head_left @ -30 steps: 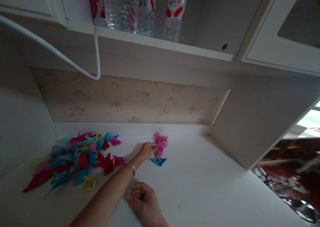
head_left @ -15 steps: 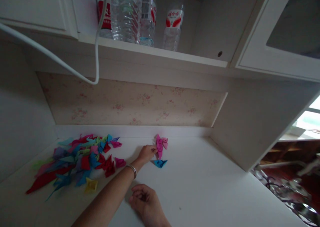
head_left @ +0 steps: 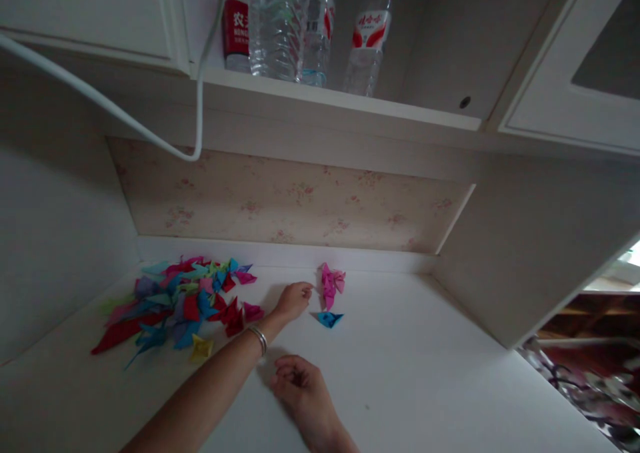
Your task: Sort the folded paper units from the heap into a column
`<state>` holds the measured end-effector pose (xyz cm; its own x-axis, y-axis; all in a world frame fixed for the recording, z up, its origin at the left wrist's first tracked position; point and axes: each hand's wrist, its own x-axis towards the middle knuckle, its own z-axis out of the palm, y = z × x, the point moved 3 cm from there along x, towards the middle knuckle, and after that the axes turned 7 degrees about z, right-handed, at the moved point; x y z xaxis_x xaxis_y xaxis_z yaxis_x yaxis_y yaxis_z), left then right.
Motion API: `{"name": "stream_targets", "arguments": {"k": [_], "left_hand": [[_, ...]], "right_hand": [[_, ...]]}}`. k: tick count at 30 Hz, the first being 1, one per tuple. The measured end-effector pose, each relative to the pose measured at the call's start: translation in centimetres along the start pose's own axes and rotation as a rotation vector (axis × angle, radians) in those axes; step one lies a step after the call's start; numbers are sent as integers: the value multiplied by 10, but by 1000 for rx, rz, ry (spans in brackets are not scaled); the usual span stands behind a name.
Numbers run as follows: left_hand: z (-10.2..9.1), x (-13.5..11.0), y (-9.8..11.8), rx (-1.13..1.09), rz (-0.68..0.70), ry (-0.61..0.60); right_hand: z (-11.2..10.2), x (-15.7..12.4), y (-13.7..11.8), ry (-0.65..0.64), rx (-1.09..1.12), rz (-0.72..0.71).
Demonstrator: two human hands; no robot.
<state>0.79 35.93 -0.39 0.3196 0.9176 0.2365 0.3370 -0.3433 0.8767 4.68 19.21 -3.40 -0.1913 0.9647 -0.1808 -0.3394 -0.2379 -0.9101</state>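
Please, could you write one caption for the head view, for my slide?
Left hand near pink folded papers, right hand loosely curled, colourful paper pile to the left on a white surface.

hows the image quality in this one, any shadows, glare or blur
Head view: dim overall, with an overexposed bright patch at the right edge; head view: soft shadows beside the left hand and right hand on the white surface; head view: small glints on the clear bottles; head view: the folded paper pile looks soft at its left end.
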Motion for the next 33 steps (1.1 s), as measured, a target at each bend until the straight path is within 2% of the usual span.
{"name": "stream_targets", "arguments": {"k": [4, 8, 12, 14, 19, 23, 25, 27, 30, 33], "left_hand": [[-15, -33, 20, -65, -20, 43], [-38, -80, 37, -102, -16, 91], [-73, -132, 42, -27, 33, 327], [-88, -158, 40, -37, -11, 386], [-106, -210, 26, -202, -183, 315], [-110, -223, 13, -169, -153, 285], [-107, -222, 7, -110, -108, 278], [-100, -220, 3, -82, -82, 211], [-92, -219, 1, -65, -69, 107], [-93, -219, 0, -36, -74, 108]], "right_hand": [[-2, 1, 5, -6, -11, -25], [-3, 1, 10, -9, -31, -47], [-2, 0, 11, -17, -98, -68], [-1, 0, 11, -13, -140, -83], [-1, -7, 12, 44, -305, -124], [6, -17, 8, 103, -541, -173], [11, -21, 5, 118, -672, -205], [17, -24, 2, 122, -779, -235], [24, -28, -1, 137, -866, -275], [30, -31, -5, 146, -932, -294]]}}
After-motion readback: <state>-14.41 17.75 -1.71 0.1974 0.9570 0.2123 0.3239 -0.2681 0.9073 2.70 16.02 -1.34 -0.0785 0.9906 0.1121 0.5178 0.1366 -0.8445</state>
